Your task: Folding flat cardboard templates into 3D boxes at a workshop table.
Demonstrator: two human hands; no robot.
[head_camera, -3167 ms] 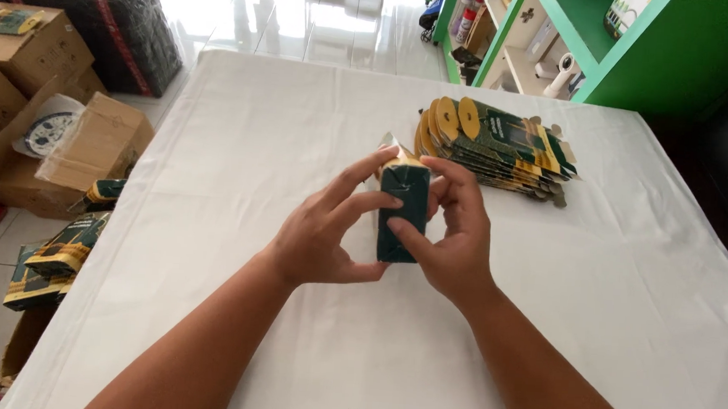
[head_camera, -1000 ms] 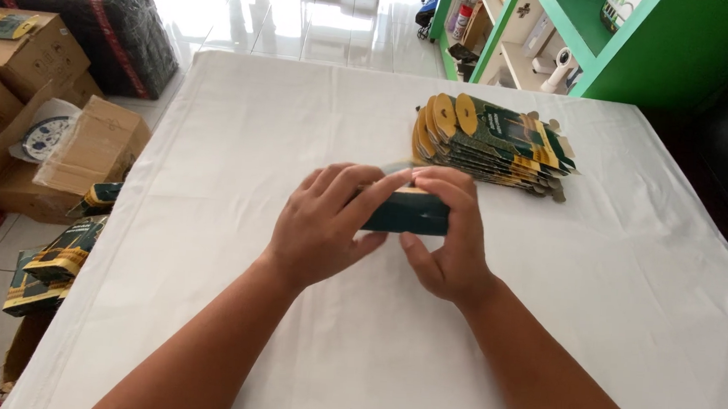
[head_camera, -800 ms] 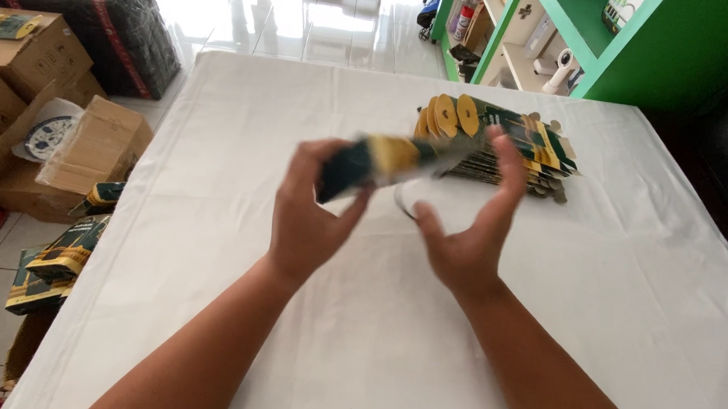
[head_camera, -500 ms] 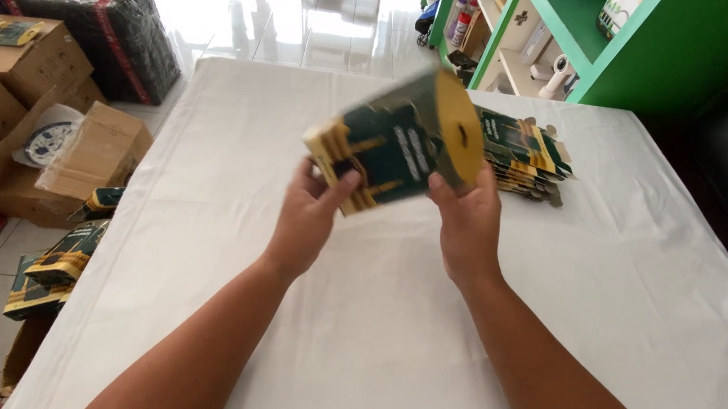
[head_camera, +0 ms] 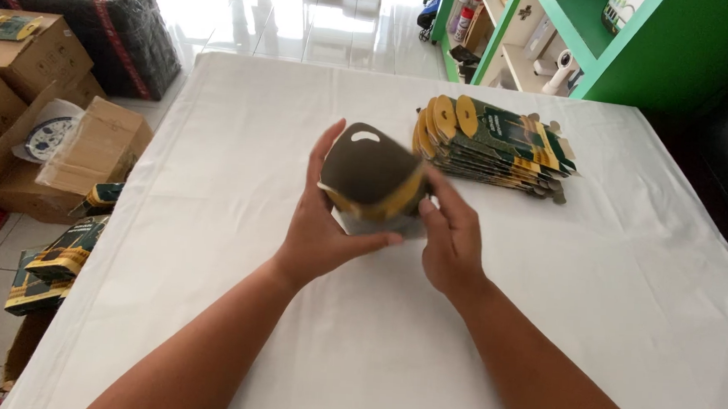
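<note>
A small dark green and yellow carton (head_camera: 371, 178) with a rounded hang tab is held above the white table (head_camera: 251, 130), blurred by motion. My left hand (head_camera: 322, 227) grips its left side, thumb under it. On the carton's right lower edge, my right hand (head_camera: 449, 239) has its fingers closed on it. A fanned stack of flat cartons (head_camera: 490, 143) of the same colours lies behind my hands on the table.
Brown cardboard boxes (head_camera: 19, 57) and a black wrapped bundle (head_camera: 98, 11) stand on the floor at left. More green-yellow cartons (head_camera: 53, 257) fill a box beside the table's left edge. A green shelf unit (head_camera: 559, 40) stands at the back right.
The carton was pressed low between both hands, then swung up and turned over. It has now come back down near the table with its dark tab side towards me.
</note>
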